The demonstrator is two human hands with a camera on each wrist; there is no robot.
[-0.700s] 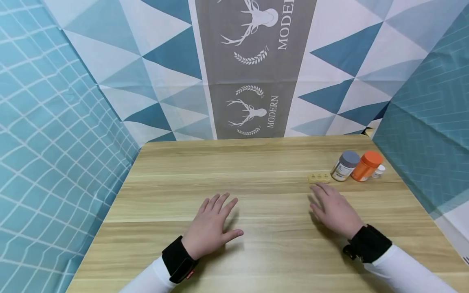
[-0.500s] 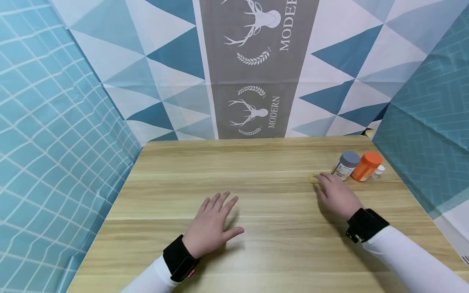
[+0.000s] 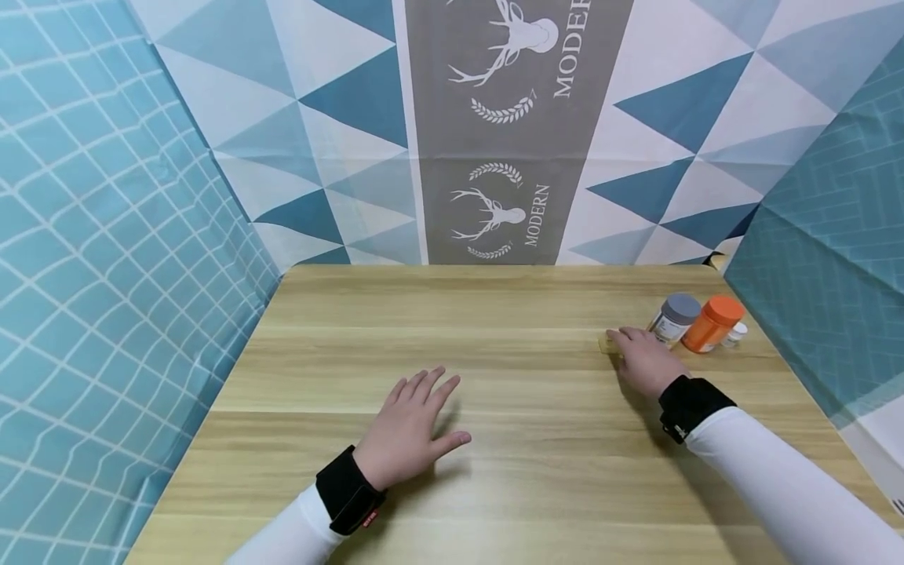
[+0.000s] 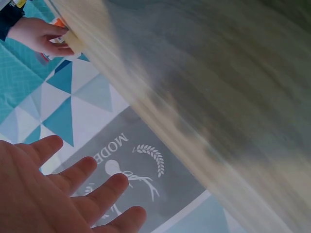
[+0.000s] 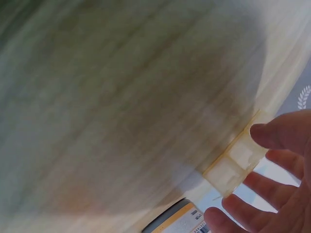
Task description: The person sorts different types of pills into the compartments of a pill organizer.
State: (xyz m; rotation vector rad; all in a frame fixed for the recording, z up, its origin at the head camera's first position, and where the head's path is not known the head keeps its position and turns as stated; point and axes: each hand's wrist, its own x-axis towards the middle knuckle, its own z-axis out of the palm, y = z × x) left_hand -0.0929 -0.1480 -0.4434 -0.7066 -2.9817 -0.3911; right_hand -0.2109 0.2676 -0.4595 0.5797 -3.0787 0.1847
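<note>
My right hand (image 3: 650, 362) is at the right side of the table, gripping a small translucent yellow pill box (image 5: 226, 172). In the right wrist view the thumb lies on one side of the box and the fingers lie along the other, with square compartments showing between them. From the head view, most of the pill box is hidden under the hand; just its left end shows. My left hand (image 3: 406, 435) is over the left-centre of the table, palm down, with fingers spread and nothing held.
Just beyond the right hand stand a grey-lidded bottle (image 3: 676, 315), an orange bottle (image 3: 713, 323) and a small white-capped bottle (image 3: 735, 336). Patterned cloths hang behind and on both sides of the wooden table (image 3: 494, 486).
My right hand has moved forward from in front of the pill box onto it, and its fingers have come round the box. The left hand stays almost still; the head view has shifted slightly.
</note>
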